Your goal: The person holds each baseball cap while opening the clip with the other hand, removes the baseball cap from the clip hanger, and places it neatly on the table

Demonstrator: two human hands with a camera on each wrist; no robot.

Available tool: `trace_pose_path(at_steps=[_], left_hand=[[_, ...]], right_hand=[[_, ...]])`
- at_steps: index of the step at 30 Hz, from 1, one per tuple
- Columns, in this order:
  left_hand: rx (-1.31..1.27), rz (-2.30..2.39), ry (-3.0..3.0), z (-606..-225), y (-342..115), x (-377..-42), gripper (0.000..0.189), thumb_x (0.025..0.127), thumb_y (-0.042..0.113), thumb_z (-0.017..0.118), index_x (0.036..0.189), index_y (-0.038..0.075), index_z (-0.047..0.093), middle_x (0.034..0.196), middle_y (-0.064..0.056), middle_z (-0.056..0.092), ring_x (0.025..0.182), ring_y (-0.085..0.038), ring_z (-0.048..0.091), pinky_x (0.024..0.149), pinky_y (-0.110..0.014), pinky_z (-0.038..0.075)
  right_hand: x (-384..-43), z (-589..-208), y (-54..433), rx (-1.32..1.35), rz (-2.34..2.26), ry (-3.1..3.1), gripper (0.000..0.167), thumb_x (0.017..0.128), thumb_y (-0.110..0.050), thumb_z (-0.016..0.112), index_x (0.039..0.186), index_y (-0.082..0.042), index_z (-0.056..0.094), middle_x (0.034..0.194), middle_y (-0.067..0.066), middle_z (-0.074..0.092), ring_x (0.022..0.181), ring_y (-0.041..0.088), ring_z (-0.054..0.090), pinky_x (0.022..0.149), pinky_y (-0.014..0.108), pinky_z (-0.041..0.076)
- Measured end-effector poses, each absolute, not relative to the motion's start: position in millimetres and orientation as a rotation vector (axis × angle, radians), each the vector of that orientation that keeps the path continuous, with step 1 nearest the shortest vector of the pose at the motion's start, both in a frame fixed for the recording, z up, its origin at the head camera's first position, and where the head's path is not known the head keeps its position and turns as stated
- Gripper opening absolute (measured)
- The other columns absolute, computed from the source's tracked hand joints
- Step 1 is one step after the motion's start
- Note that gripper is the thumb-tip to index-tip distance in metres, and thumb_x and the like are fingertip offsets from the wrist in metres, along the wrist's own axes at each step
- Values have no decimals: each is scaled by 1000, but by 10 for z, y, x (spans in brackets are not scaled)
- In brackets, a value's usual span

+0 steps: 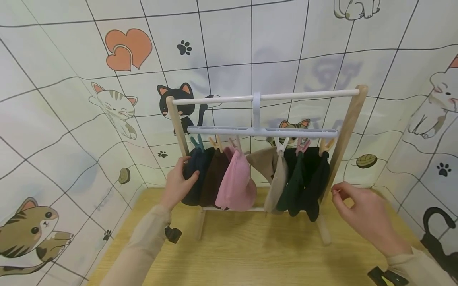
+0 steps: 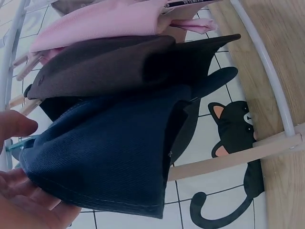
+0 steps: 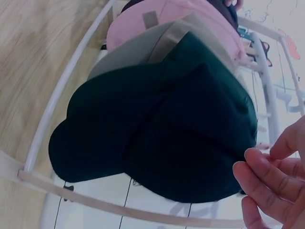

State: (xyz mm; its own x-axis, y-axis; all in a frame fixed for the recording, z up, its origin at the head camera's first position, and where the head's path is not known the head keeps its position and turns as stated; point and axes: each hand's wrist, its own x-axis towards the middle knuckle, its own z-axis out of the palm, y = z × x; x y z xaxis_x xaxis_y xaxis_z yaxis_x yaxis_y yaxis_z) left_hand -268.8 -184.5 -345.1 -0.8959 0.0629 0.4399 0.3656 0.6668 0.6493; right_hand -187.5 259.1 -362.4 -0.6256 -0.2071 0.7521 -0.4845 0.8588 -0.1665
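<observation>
Several caps hang from clothespins on a pale hanger bar. My left hand is at the navy cap on the left end. Its fingers lie along the cap's edge, and the thumb stands apart from them. Beside that cap hang a dark brown cap and a pink cap. To the right are a beige cap, a green cap and a black cap. Near the black cap, my right hand has loosely bent fingers and holds nothing.
A wooden rack with a white top rod carries the hanger by its hook. The rack's right post leans beside the right hand. It stands on a wood-grain table against a cat-patterned wall covering.
</observation>
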Motion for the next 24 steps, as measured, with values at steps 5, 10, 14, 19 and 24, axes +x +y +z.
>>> trace_pose_path(at_steps=[5,10,14,19,24], left_hand=[[-384,-1080,-2457,-3434,-1792,-2715,45,89,12,67,128,-1,48,104,-24,64,82,-34,63,69,-46,53],[-428,-1022,-2415,-3504,-1767,-2714,37,88,10,69,119,-2,54,95,-21,66,78,-32,63,69,-46,52],[-468,-960,-2389,-3568,-1754,-2692,31,87,5,69,114,-2,56,90,-20,66,74,-32,62,66,-46,50],[-492,-910,-2400,-3623,-1747,-2665,29,85,2,69,111,0,55,87,-20,66,71,-33,63,62,-45,51],[-535,-892,-2419,-3671,-1725,-2626,27,85,-1,68,109,0,56,83,-18,66,67,-30,64,58,-41,50]], right_hand=[[-1853,-3573,2496,535,472,-2236,11,77,-5,67,83,-14,68,68,-5,66,42,-8,31,43,22,27],[-1808,-3540,2364,565,497,-2268,9,79,-5,69,85,-12,68,70,-7,65,44,-7,33,42,20,27],[-1793,-3525,2284,610,508,-2247,9,78,-5,70,86,-10,69,70,-7,65,47,-5,37,42,18,28],[-1810,-3489,2182,659,537,-2235,7,80,-6,68,85,-11,68,70,-10,63,50,-3,41,43,20,32],[-1867,-3424,2057,721,545,-2234,13,78,-3,70,86,-13,68,71,-14,62,52,-1,44,45,21,36]])
